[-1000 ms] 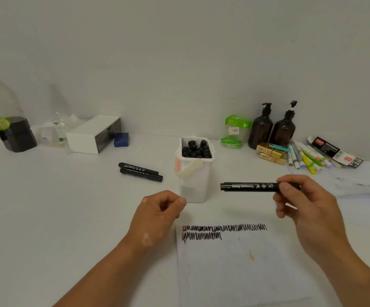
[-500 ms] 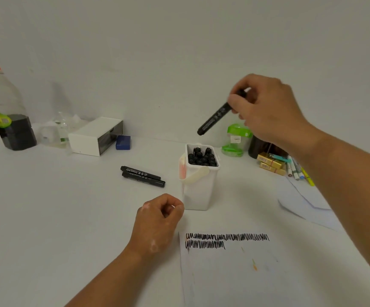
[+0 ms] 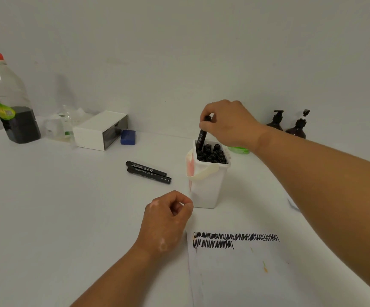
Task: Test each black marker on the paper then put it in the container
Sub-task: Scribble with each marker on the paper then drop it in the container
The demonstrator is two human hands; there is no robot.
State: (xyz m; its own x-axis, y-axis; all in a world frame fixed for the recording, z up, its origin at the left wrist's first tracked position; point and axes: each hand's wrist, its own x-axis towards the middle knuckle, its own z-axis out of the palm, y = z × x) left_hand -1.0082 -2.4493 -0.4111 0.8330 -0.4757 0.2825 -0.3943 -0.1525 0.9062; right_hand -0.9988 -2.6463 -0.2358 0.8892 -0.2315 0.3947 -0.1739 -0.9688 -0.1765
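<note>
Reaching across, our right forearm hides most of the clutter at the far right of the white table point(image 3: 46, 207); only two dark pump bottles point(image 3: 286, 125) show above it. The paper point(image 3: 246, 273), scribbled black, runs off the bottom edge. Our right hand point(image 3: 230, 125) pinches a black marker point(image 3: 201, 138) by its top, its lower end inside the white container point(image 3: 206, 185) among other caps. Our left hand point(image 3: 166, 220) rests loosely curled beside the container. Two markers point(image 3: 148, 172) lie left of it.
</note>
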